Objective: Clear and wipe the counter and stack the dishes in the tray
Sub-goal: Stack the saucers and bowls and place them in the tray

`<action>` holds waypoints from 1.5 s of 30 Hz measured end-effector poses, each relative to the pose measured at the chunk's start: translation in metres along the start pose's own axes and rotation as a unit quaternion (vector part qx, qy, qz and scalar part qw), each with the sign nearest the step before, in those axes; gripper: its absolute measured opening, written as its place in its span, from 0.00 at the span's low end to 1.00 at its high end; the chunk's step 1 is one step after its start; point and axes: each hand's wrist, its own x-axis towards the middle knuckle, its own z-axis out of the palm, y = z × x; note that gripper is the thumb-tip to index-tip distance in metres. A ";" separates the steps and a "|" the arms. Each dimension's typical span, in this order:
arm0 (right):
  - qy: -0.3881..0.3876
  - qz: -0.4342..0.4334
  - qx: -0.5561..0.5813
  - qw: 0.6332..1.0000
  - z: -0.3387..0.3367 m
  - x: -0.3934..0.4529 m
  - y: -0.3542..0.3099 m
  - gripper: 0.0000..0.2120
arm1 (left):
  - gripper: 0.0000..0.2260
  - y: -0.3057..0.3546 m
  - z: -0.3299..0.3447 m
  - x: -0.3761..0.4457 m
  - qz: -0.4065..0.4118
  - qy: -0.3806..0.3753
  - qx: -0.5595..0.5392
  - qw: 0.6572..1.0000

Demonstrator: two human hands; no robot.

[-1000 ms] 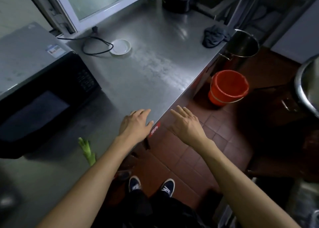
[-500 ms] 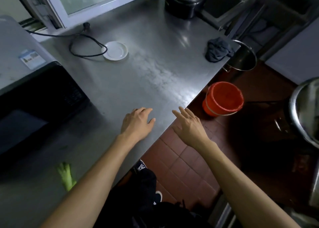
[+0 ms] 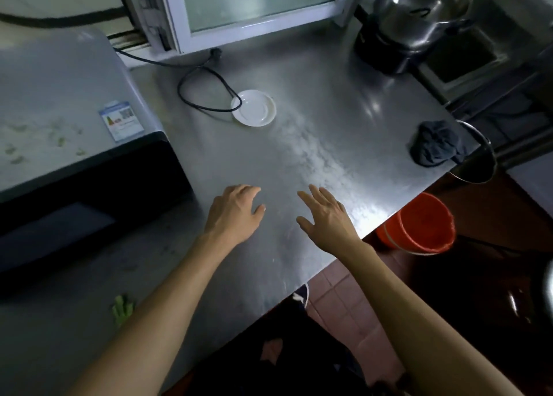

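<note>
Both our left hand [image 3: 236, 213] and right hand [image 3: 324, 216] hover empty, fingers relaxed, over the desk [image 3: 314, 75]; white saucer [image 3: 253, 107] sits under a cable loop [image 3: 206, 91], which lifting could snag.

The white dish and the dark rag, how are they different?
The white dish is round, smooth and pale; the dark rag is crumpled, lumpy and nearly black. The dish lies flat near the window with a black cord over its rim; the rag sits bunched at the counter's far right edge. Both rest on the counter, untouched by either hand.
</note>
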 end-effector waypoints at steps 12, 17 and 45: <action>-0.033 -0.101 0.004 0.994 0.002 0.123 0.012 0.32 | 0.19 -0.012 0.008 0.050 -0.103 0.036 -0.011 0.994; -0.036 -0.115 0.022 0.992 -0.001 0.202 0.031 0.34 | 0.21 -0.003 0.011 0.091 -0.156 0.031 -0.012 0.987; -0.019 -0.230 -0.054 0.971 0.014 0.329 0.071 0.29 | 0.20 0.029 0.007 0.200 -0.246 -0.005 -0.027 0.969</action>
